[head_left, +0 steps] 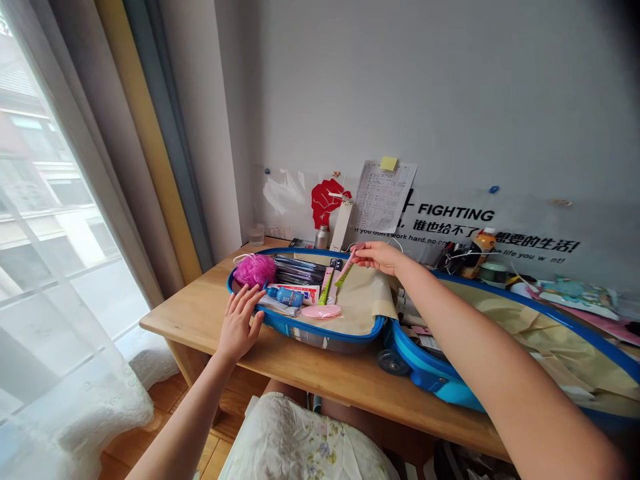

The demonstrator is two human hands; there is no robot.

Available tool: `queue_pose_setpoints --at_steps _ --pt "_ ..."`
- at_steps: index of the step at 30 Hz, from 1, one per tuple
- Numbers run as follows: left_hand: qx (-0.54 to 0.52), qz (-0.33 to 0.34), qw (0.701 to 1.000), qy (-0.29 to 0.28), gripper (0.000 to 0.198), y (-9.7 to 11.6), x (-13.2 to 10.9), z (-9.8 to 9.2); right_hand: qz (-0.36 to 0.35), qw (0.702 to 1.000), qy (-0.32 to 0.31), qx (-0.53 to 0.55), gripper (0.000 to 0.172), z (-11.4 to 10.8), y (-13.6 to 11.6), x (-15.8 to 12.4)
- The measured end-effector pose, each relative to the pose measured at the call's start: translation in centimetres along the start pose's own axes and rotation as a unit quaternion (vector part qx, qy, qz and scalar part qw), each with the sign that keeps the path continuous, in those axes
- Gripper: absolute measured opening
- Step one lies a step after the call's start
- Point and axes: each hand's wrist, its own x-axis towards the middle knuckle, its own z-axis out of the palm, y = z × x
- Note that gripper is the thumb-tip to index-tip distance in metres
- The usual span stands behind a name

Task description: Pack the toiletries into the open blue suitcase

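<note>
A blue-rimmed suitcase point(350, 339) lies open on a wooden desk, its left half in front of me. My right hand point(377, 257) pinches the top of a slim pink-and-green packet point(346, 272), which hangs tilted over this half. My left hand point(243, 320) is open, fingers spread at the near left rim, close to a blue bottle point(286, 295). Also inside are a purple bath puff point(255, 269), dark wrapped items point(299, 271), a pink oval item point(321, 311) and another slim green packet point(327, 287). What the dark wrapping contains cannot be made out.
The suitcase's other half point(440, 387) spreads to the right, with a wheel point(393, 362) at the hinge side. Behind stand a metal bottle point(322, 237), a white box point(341, 227), a glass point(256, 234) and an orange-labelled bottle point(479, 252). Curtains point(125, 133) hang at left.
</note>
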Motion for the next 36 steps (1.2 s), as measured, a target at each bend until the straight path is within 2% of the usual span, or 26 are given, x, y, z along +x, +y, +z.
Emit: queue_pose_setpoints --at_steps 2,5,11,16,21,23,29,36 --pt "0.0 -0.002 1.0 0.001 0.043 0.0 0.0 0.0 0.011 1.0 0.008 -0.006 0.007 0.6 -0.2 0.6" --pt "-0.001 -0.007 1.0 -0.002 0.043 0.0 0.0 -0.1 0.031 0.999 0.009 -0.031 0.011 2.2 0.0 1.7" --pt "0.001 -0.009 1.0 -0.01 0.044 0.0 -0.1 -0.1 0.053 0.993 0.022 -0.101 0.019 4.8 2.1 3.0" --pt "-0.001 -0.007 1.0 -0.006 0.044 0.0 0.0 -0.1 0.039 0.986 0.056 -0.152 0.018 4.7 4.1 3.7" --pt "-0.002 -0.011 1.0 -0.008 0.045 0.0 0.1 -0.2 0.017 0.977 0.087 -0.195 0.025 4.6 5.0 4.7" --pt "-0.003 -0.014 1.0 -0.011 0.045 0.0 0.1 -0.2 0.011 0.975 0.091 -0.204 0.022 4.7 5.3 4.9" --pt "0.001 -0.011 1.0 -0.008 0.044 0.0 0.0 -0.2 -0.003 0.973 0.102 -0.209 0.029 4.9 5.8 5.4" --pt "0.0 -0.009 1.0 -0.008 0.044 0.2 0.1 -0.2 0.004 0.978 0.094 -0.185 0.02 4.7 5.9 5.2"
